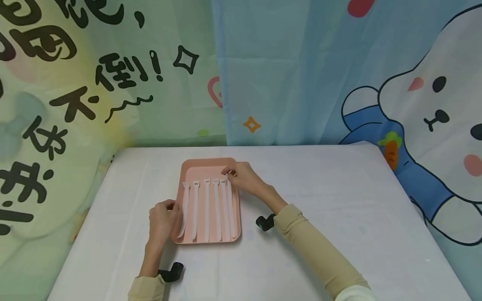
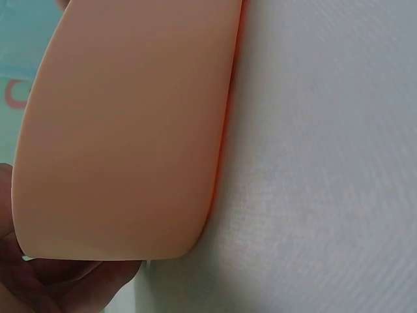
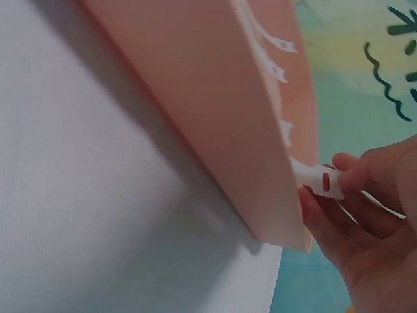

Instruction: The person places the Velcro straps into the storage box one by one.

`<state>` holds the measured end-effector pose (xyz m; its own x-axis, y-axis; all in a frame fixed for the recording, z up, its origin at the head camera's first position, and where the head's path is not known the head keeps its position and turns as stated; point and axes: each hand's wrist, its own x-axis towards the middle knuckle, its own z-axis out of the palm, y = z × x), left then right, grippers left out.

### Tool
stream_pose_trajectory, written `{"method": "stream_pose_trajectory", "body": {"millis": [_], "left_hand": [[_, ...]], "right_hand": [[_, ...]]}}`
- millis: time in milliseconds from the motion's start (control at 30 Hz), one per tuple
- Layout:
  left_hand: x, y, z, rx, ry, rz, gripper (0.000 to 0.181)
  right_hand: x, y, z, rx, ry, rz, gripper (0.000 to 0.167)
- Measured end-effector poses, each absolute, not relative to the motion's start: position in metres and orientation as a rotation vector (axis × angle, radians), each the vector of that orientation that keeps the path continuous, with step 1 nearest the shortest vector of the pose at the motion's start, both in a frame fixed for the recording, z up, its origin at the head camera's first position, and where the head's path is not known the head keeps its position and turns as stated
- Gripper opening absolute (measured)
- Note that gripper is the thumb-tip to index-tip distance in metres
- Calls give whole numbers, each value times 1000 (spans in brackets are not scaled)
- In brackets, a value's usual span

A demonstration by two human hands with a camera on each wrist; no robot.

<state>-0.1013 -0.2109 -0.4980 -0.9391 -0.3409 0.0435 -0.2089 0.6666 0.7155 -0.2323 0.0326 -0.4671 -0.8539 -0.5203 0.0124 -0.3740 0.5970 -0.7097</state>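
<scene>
A pink rectangular tray (image 1: 207,164) lies on the table with several slim white plastic strips (image 1: 207,209) side by side in it, lengthwise. Each strip has a slotted upper end and a slanted, blade-like lower end. At the tray's left side my left hand (image 1: 162,218) grips the wall; the left wrist view shows the tray's outer wall (image 2: 130,130) and fingers (image 2: 98,287) at its edge. My right hand (image 1: 246,179) is over the upper right corner. In the right wrist view its thumb and fingers pinch the slotted end of a white strip (image 3: 318,179).
A white cloth covers the table (image 1: 320,200). Behind it hangs a printed curtain (image 1: 271,75) with lettering and a cartoon animal. Black wrist devices (image 1: 171,272) stick out from both wrists.
</scene>
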Motion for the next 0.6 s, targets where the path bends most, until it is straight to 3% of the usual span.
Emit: {"method": "stream_pose_trajectory", "body": {"millis": [367,600], "left_hand": [[-101,-205,-495,464,-2726,-1142,22],[-106,-201,-490,466,-2766,-1091,27]], "right_hand": [[-229,33,-482,-1328,2881,-305,19],[-230,35,-488,-1499,2998,-132,13]]}}
